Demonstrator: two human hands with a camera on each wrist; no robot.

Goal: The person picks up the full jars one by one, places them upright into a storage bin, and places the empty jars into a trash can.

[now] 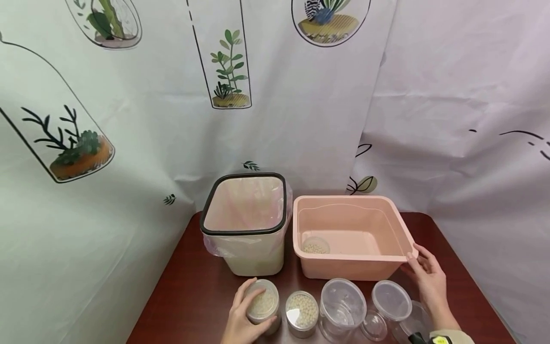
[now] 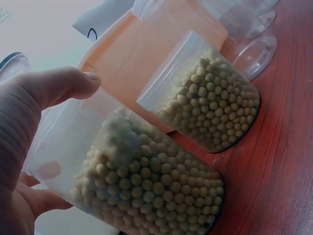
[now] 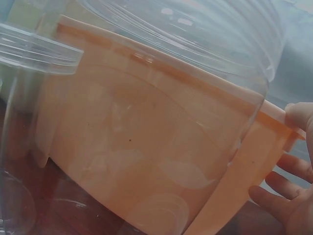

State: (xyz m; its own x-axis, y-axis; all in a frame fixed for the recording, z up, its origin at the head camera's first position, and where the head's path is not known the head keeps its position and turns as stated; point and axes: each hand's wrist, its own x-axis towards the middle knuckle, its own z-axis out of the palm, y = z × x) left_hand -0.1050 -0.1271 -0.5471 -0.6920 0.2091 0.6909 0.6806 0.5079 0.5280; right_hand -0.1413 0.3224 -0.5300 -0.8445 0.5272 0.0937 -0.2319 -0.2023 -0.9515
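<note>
On the dark red table (image 1: 180, 301), the L hand (image 1: 241, 317) was gripping the jar w/ beans (image 1: 267, 298) before the bin (image 1: 253, 255), & the R hand (image 1: 429, 278) was pinching the pink tub (image 1: 343, 268) at its near R corner.

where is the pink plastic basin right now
In the head view, the pink plastic basin stands right of centre on the table, just right of the black-rimmed bin, with the right hand at its near right corner.

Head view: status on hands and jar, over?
Left hand grips filled jar. Right hand holds pink tub by near right corner. Possible obstacle right of filled jar: second jar.
</note>
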